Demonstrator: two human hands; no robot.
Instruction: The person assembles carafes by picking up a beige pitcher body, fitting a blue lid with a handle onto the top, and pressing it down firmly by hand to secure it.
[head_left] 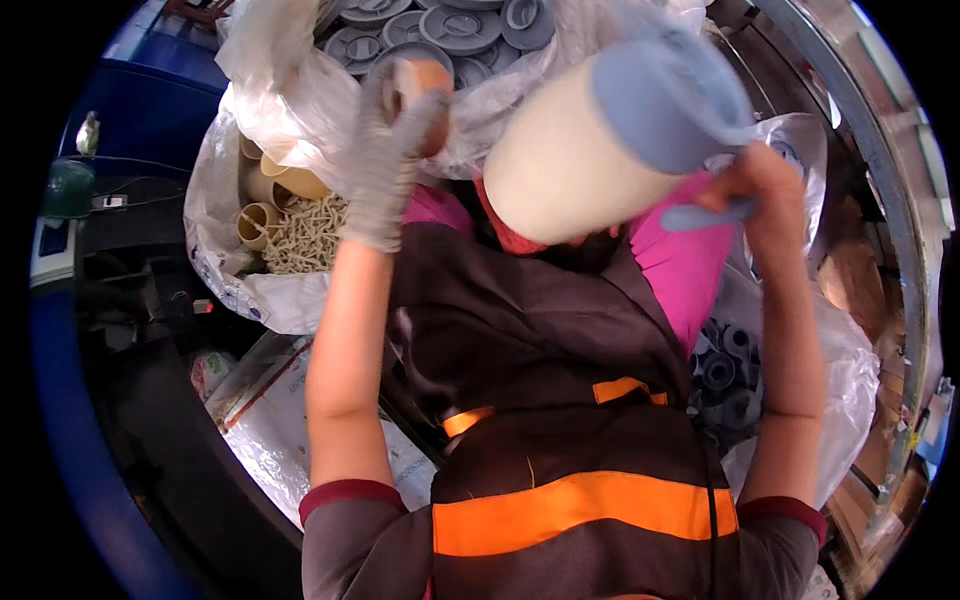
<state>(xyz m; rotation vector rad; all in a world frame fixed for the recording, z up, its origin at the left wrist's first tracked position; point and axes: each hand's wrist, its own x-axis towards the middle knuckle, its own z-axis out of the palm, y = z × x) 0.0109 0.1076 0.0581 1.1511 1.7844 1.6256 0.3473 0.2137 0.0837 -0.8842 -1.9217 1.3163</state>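
Observation:
My right hand (775, 195), bare, is closed round the blue-grey handle of a large plastic jug (570, 150). The jug has a cream body and a blue-grey top; it lies tilted above my lap, its top toward the far right and smeared by motion. My left hand (385, 150), in a pale knit glove, is raised to the left of the jug and apart from it. Its fingers curl round a small brownish-orange thing (430, 105), too blurred to name.
A clear bag (270, 70) of grey round lids (460, 28) stands ahead. Left of my lap, a sack (215, 235) holds cream cups and short beige pieces. On the right, another bag (845, 370) contains blue-grey parts (720, 370). A metal rail (900, 200) runs along the right.

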